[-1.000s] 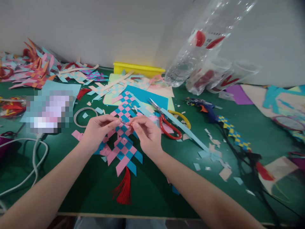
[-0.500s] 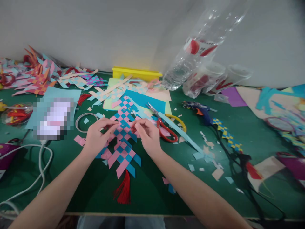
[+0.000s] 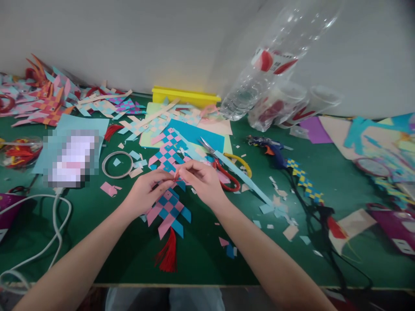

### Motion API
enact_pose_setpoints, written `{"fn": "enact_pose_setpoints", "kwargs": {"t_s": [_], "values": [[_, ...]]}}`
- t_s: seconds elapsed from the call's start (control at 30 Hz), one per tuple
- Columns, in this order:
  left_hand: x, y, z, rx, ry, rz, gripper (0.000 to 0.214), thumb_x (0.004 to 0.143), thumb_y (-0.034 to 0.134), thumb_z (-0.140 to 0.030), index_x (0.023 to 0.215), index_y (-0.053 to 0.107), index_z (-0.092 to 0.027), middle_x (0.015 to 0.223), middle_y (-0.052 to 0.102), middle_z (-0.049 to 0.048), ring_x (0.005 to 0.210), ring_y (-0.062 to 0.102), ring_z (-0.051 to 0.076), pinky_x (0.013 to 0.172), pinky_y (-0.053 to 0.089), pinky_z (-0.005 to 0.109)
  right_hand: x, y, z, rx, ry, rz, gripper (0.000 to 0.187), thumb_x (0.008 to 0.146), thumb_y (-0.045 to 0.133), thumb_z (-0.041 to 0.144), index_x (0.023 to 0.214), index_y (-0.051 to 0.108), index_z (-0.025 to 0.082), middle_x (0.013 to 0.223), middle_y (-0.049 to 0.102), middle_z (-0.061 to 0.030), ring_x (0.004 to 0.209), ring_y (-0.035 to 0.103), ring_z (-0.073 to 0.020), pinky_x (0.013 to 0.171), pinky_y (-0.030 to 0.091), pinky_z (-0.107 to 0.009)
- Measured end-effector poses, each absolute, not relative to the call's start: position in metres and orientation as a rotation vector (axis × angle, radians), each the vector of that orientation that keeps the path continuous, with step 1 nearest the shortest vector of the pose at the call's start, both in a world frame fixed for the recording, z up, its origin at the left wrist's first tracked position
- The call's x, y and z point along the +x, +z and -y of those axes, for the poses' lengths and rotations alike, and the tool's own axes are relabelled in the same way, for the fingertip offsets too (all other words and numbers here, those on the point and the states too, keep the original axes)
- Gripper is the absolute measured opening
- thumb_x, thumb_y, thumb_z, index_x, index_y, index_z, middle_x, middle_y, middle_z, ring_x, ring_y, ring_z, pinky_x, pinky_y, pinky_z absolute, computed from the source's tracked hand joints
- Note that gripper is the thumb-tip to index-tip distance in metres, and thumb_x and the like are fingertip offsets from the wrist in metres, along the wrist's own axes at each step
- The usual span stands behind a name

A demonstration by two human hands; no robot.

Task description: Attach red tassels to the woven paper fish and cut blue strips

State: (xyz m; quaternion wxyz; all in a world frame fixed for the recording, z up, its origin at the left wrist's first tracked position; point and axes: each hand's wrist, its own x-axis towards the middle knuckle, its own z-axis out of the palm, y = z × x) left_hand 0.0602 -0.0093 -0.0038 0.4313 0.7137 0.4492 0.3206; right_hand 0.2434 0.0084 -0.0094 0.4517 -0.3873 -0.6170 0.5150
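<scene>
A chain of pink and blue woven paper fish (image 3: 168,207) lies in front of me, with a red tassel (image 3: 168,255) at its near end. Over its middle, my left hand (image 3: 151,190) and my right hand (image 3: 201,181) almost meet. Their fingertips pinch a thin red cord (image 3: 177,174) between them. Part of the woven paper is hidden under my hands. Right of them lie scissors (image 3: 223,172) with one red and one yellow handle, a pale blue paper strip across them.
A roll of tape (image 3: 117,165), a phone (image 3: 73,157) and its white cable (image 3: 55,220) are on the left. A glue gun (image 3: 269,149), a clear bottle (image 3: 259,82) and plastic cups (image 3: 311,106) stand or lie at right. Paper scraps (image 3: 279,203) are scattered about.
My left hand has moved right, towards my right hand, and the right has shifted slightly left. The red cord now shows at both hands' fingertips. The view has shifted a little.
</scene>
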Motion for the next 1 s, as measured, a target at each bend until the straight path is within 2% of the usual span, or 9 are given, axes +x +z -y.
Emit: {"fn": "enact_pose_setpoints", "kwargs": {"t_s": [0.2, 0.37, 0.5, 0.67, 0.77, 0.83, 0.87, 1.0], "values": [[0.063, -0.003, 0.013, 1.711, 0.748, -1.146, 0.024, 0.09, 0.052, -0.035, 0.08, 0.065, -0.019, 0.081, 0.066, 0.0029, 0.073, 0.06, 0.015, 0.069, 0.047, 0.028, 0.243, -0.016, -0.009, -0.994, 1.254, 1.547, 0.018, 0.083, 0.061, 0.037, 0.074, 0.062, 0.021, 0.08, 0.065, -0.0011, 0.072, 0.059, -0.0128, 0.062, 0.047, -0.026], [0.067, -0.004, 0.016, 1.706, 0.805, -1.22, 0.024, 0.09, 0.052, -0.036, 0.084, 0.067, -0.019, 0.087, 0.069, 0.0037, 0.078, 0.062, 0.016, 0.07, 0.047, 0.028, 0.243, -0.015, -0.011, -1.067, 1.338, 1.414, 0.024, 0.079, 0.065, 0.044, 0.083, 0.069, 0.021, 0.072, 0.067, -0.0008, 0.061, 0.058, -0.0109, 0.056, 0.047, -0.025], [0.07, -0.004, 0.016, 1.672, 0.879, -1.29, 0.025, 0.091, 0.052, -0.037, 0.087, 0.068, -0.019, 0.084, 0.069, 0.0029, 0.076, 0.062, 0.016, 0.068, 0.046, 0.026, 0.24, -0.014, -0.009, -1.102, 1.381, 1.407, 0.024, 0.07, 0.075, 0.041, 0.082, 0.072, 0.021, 0.074, 0.07, -0.0016, 0.065, 0.062, -0.0132, 0.059, 0.051, -0.028], [0.072, -0.003, 0.014, 1.688, 0.928, -1.364, 0.027, 0.091, 0.051, -0.036, 0.084, 0.069, -0.018, 0.077, 0.068, 0.0027, 0.07, 0.06, 0.015, 0.066, 0.046, 0.026, 0.235, -0.012, -0.009, -1.064, 1.273, 1.449, 0.018, 0.071, 0.075, 0.038, 0.078, 0.071, 0.022, 0.075, 0.068, -0.0011, 0.068, 0.061, -0.0136, 0.062, 0.052, -0.029], [0.072, 0.001, 0.013, 1.706, 0.945, -1.394, 0.028, 0.09, 0.051, -0.038, 0.085, 0.07, -0.018, 0.078, 0.068, 0.003, 0.071, 0.06, 0.016, 0.067, 0.045, 0.027, 0.235, -0.008, -0.013, -1.035, 1.277, 1.322, 0.035, 0.065, 0.079, 0.039, 0.093, 0.067, 0.022, 0.086, 0.067, -0.0015, 0.07, 0.06, -0.0124, 0.062, 0.052, -0.027], [0.072, 0.004, 0.013, 1.687, 0.95, -1.414, 0.029, 0.09, 0.051, -0.039, 0.086, 0.069, -0.018, 0.078, 0.069, 0.0029, 0.071, 0.061, 0.016, 0.066, 0.045, 0.026, 0.236, -0.005, -0.015, -1.061, 1.346, 1.198, 0.049, 0.067, 0.077, 0.043, 0.108, 0.062, 0.022, 0.095, 0.067, -0.0039, 0.071, 0.06, -0.0119, 0.06, 0.052, -0.026], [0.072, 0.006, 0.012, 1.668, 0.953, -1.426, 0.029, 0.09, 0.051, -0.04, 0.087, 0.069, -0.017, 0.078, 0.069, 0.0029, 0.07, 0.06, 0.016, 0.064, 0.044, 0.026, 0.237, -0.004, -0.015, -1.085, 1.413, 1.158, 0.05, 0.069, 0.074, 0.046, 0.111, 0.061, 0.022, 0.097, 0.068, -0.0051, 0.07, 0.061, -0.0119, 0.059, 0.052, -0.026], [0.075, 0.011, 0.006, 1.582, 0.997, -1.435, 0.031, 0.089, 0.052, -0.041, 0.091, 0.07, -0.016, 0.075, 0.068, 0.0028, 0.064, 0.057, 0.015, 0.056, 0.041, 0.024, 0.235, -0.003, -0.015, -1.129, 1.627, 1.18, 0.038, 0.071, 0.07, 0.053, 0.089, 0.072, 0.02, 0.082, 0.07, -0.0041, 0.063, 0.06, -0.0123, 0.057, 0.053, -0.028]]}}
